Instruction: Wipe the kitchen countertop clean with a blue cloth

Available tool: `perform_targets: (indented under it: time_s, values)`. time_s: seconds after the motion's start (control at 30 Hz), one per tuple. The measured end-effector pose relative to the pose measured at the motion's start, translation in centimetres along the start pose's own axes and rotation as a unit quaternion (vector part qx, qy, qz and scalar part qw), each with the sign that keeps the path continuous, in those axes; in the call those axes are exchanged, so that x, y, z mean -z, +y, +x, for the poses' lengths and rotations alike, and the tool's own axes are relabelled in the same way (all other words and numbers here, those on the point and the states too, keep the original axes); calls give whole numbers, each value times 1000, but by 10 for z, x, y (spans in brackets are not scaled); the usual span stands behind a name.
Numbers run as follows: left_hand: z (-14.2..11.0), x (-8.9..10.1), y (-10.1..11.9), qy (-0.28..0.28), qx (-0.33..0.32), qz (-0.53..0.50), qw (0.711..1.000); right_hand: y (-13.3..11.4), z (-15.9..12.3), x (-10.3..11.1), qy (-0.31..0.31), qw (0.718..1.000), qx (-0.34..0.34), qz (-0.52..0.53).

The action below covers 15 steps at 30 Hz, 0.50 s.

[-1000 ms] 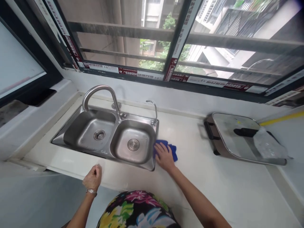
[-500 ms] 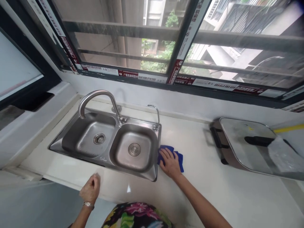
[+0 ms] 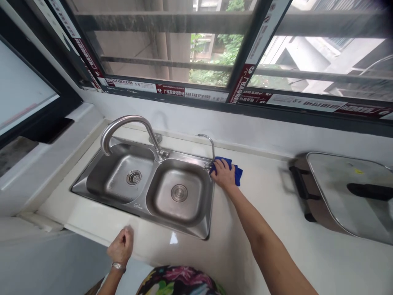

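A folded blue cloth (image 3: 237, 173) lies on the white countertop at the sink's back right corner. My right hand (image 3: 224, 173) presses on it from above, fingers curled over it, next to the thin small tap (image 3: 211, 144). The double-bowl steel sink (image 3: 206, 229) stands left of that hand, and the big curved faucet (image 3: 135, 119) rises behind its bowls. My left hand (image 3: 121, 245), with a watch at the wrist, is closed in a fist at the counter's front edge. Nothing shows in its fingers.
An electric pan with a glass lid (image 3: 331, 192) stands on the counter at the right. Behind the counter runs a low white wall (image 3: 264, 139) under a dark-framed window. A dark flat object (image 3: 59, 130) lies on the ledge at the left.
My right hand has slid the blue cloth back along the sink's right side, up to the small tap. My left hand stays closed at the front edge. The view has shifted slightly.
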<state>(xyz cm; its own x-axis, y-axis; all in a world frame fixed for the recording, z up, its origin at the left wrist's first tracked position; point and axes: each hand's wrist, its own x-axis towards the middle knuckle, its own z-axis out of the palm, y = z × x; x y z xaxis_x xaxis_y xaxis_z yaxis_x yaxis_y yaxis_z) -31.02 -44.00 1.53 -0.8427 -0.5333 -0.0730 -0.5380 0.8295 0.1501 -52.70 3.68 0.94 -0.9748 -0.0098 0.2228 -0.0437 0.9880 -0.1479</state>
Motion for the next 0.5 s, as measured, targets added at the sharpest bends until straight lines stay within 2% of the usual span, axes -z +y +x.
perform_targets:
  time_s: [0.17,0.37,0.5]
  values:
    - [0,1,2,8,-1,2,1000,-11,1,-2,-7,999,-12,-30]
    - [1,5,4,-11,4,-15,1000,-41,-30,4,-37,998,25,-34]
    - [0,9,6,-15,-1,-16,1000,-44,-47,11,-47,998,50,-14]
